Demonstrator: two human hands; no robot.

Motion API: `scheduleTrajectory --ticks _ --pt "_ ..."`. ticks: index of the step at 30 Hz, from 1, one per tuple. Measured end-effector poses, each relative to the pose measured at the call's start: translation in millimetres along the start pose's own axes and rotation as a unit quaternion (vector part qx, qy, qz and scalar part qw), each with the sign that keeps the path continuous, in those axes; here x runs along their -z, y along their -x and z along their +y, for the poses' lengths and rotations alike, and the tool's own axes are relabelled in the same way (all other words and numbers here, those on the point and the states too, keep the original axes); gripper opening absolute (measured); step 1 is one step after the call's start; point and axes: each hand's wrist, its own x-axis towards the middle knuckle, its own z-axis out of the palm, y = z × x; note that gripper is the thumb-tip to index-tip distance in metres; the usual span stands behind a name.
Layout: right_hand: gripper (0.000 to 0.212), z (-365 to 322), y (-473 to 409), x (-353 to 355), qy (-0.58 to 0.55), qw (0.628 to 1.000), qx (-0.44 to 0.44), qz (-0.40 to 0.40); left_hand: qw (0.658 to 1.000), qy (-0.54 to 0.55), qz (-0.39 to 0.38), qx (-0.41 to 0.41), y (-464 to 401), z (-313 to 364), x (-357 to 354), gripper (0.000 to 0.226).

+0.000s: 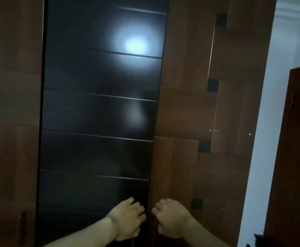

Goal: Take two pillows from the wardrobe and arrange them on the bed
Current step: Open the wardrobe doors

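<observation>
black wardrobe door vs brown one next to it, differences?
The black door is dark and glossy, reflecting a light spot; the brown door is wood-grained and duller. The black door has even horizontal grooves across it; the brown door is a stepped patchwork of panels with small black squares. The left hand rests on the black door, the right hand on the brown. Both doors look shut, meeting at one seam.

Wardrobe (99,104) ahead, door (292,157) right — hands low, at its seam

Both hands (127,220) (170,218) forward, fingers curled
</observation>
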Motion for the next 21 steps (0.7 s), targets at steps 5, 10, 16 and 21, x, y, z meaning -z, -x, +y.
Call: scheduleTrajectory --ticks 5,10,16,21 --pt "0.066 -33.5 -13.2 -64.4 0.053 0.997 0.046 -0.018 0.997 -0.053 -0.061 -0.014 -6.2 29.1 -51.6 0.067" --pt "0.072 -49.3 -24.8 -97.4 0.101 0.994 0.015 -0.043 0.987 -0.139 -0.085 -0.008 -16.7 45.4 -87.5 0.074" --pt "0.066 -46.8 -18.9 -115.3 0.187 0.981 -0.02 -0.057 0.963 -0.237 -0.127 0.026 -23.1 61.4 -112.1 0.07" --pt "0.053 -62.8 -20.0 -116.2 0.181 0.982 -0.038 -0.035 0.972 -0.175 -0.15 0.041 -19.2 73.0 -98.0 0.065"
